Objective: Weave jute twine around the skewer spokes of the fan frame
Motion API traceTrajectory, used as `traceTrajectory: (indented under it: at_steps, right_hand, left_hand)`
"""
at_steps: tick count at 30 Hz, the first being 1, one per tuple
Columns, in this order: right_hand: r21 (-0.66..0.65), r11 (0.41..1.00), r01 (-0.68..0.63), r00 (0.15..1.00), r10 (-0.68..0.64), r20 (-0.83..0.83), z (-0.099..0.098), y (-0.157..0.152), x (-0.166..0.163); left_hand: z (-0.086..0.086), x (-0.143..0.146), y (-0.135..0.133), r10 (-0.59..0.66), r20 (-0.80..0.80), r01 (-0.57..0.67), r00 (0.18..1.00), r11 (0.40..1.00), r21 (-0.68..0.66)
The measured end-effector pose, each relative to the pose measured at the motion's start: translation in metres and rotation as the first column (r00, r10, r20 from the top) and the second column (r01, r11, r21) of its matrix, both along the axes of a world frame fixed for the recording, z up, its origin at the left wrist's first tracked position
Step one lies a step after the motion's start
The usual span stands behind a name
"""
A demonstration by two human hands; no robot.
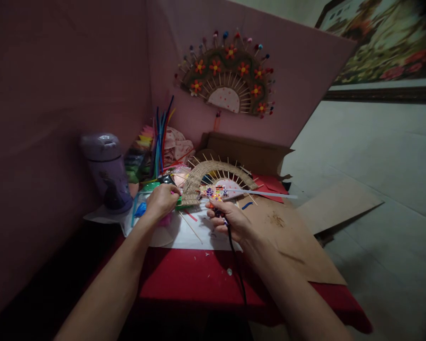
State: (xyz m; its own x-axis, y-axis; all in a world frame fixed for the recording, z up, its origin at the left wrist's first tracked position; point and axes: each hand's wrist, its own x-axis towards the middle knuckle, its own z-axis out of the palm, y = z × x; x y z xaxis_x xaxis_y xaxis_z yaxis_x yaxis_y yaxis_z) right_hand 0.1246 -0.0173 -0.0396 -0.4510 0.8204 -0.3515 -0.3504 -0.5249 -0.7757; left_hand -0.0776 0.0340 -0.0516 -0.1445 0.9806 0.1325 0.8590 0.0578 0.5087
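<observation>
Cord [236, 263] drops over the near edge of tabletop [184, 277], presumably keeping slack off the fan. Right hand [236, 220]: fingers curled round a glue gun [213, 192], nozzle apparently leftward; glue stick [273, 193] juts right, likely for lack of room inside. Left hand [162, 201]: fingers bunched beside the left end of the fan [199, 177]; cannot tell whether they grip it or something pink. Fan lies just beyond the hands. Farther: pipe cleaners [159, 137] bundled upright, probably to save space; second fan [218, 59] on board [298, 61], likely for display.
</observation>
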Motion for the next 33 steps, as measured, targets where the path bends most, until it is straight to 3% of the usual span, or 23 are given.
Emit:
traceTrajectory:
  at_steps: [16,27,33]
  right_hand:
    - [-0.014,1.0,0.003,1.0,-0.003,-0.009,-0.003,0.0,0.002]
    - [0.089,0.995,0.044,0.998,-0.048,0.038,-0.001,-0.002,0.014]
    - [0.253,0.963,0.092,0.942,-0.167,0.291,0.0,-0.008,0.039]
  left_hand:
    - [-0.003,0.002,0.0,0.005,0.021,-0.004,1.0,0.999,-0.043]
    - [0.0,0.002,-0.001,0.059,0.059,-0.065,0.997,0.991,0.113]
    - [0.0,0.007,-0.004,0.047,0.105,-0.071,0.993,0.968,0.24]
